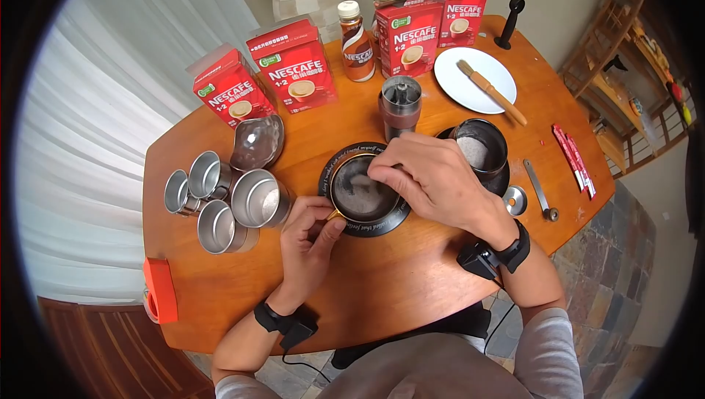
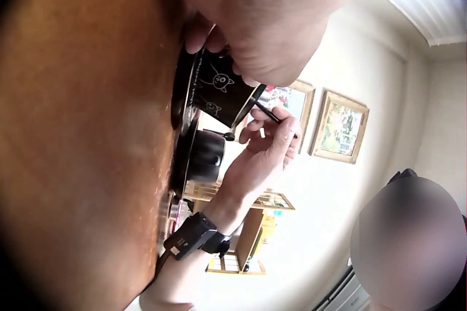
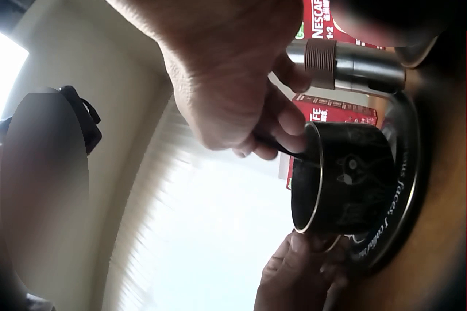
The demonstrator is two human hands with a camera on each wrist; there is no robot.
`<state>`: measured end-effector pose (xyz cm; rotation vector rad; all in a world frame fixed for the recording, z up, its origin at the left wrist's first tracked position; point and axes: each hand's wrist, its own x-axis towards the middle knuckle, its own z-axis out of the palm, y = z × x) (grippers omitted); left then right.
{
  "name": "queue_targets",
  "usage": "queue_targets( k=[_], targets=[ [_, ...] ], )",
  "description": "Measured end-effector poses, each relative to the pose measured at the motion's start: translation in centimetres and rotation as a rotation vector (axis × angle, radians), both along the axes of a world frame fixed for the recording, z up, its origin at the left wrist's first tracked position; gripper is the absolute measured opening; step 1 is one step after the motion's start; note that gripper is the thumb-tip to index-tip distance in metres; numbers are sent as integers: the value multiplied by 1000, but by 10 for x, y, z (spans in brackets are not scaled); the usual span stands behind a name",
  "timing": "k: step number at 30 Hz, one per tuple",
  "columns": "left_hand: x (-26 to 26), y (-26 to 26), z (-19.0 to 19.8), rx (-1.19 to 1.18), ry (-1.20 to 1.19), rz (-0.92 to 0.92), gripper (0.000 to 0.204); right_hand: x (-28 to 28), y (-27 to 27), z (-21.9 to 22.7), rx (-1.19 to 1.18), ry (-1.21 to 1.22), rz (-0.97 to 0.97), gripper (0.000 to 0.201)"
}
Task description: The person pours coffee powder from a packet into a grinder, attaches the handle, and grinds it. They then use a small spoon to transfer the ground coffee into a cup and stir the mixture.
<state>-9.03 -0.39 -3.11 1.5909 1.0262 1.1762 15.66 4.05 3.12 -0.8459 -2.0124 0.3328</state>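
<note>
A black cup (image 1: 360,197) with a gold rim stands on a black saucer (image 1: 382,228) with white lettering. At the cup's left side, my left hand (image 1: 308,241) pinches its handle. My right hand (image 1: 440,178) is over the cup's right rim, and its fingers pinch a thin dark utensil (image 2: 267,112) that slants down into the cup. Greyish contents show inside in the head view; the utensil's lower end is hidden. White animal drawings mark the cup's side (image 3: 357,172) in the right wrist view.
A metal grinder (image 1: 401,105) stands just behind the saucer. Right of it are a second black cup (image 1: 481,145) and a white plate (image 1: 474,68) with a brush (image 1: 493,93). Several metal cups (image 1: 258,199) stand left; red boxes (image 1: 297,76) and bottles (image 1: 357,50) are behind.
</note>
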Motion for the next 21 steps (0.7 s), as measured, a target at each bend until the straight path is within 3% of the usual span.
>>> queue_targets(
  k=[3,6,9,12,21],
  targets=[
    [1,-1,2,-10,-3,0,9,-3,1,-3,28,36,-5,15],
    [0,0,0,-22,-17,-2,9,-1,-3,1,-107,-67,44,13],
    [0,0,-1,8,9,-3,8,-4,-1,-4,2,37,-10,13],
    [0,-1,1,-15,15,1,7,-2,-2,-2,-51,-8,-47,12],
    [0,-1,1,-44,5,-11,7,-10,-3,-7,-112,31,59,13]
  ],
)
